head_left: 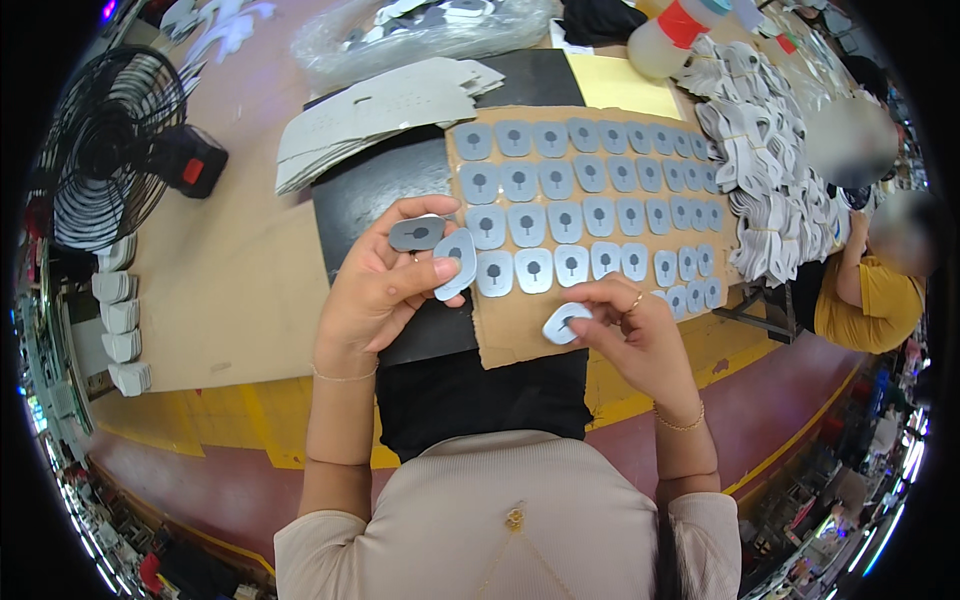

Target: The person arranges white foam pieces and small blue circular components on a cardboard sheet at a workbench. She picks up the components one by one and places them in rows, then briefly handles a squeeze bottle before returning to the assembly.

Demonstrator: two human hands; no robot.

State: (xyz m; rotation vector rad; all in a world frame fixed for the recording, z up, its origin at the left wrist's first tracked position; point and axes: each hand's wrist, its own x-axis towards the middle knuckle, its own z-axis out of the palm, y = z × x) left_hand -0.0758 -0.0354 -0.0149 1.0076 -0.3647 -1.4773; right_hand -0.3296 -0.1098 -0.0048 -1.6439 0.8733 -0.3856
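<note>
My left hand (375, 280) is closed around a few small grey patches; a light grey patch (457, 262) with a dark tree-like mark is under its thumb, and a darker patch (417, 234) rests against the fingers. Between thumb and fingertips, my right hand (635, 330) pinches one pale patch (566, 324) above the near edge of a cardboard sheet (520, 330). Rows of similar grey patches (533, 268) lie on that cardboard, spaced apart. Part of the lowest row is hidden behind my right hand.
Left of the cardboard are a black mat (370, 210) and stacked light grey cut pieces (375, 115). A black fan (105, 150) stands at the far left. Bundled white pieces (765, 190) are piled at right, near a person in yellow (875, 300). A jar (672, 40) stands behind.
</note>
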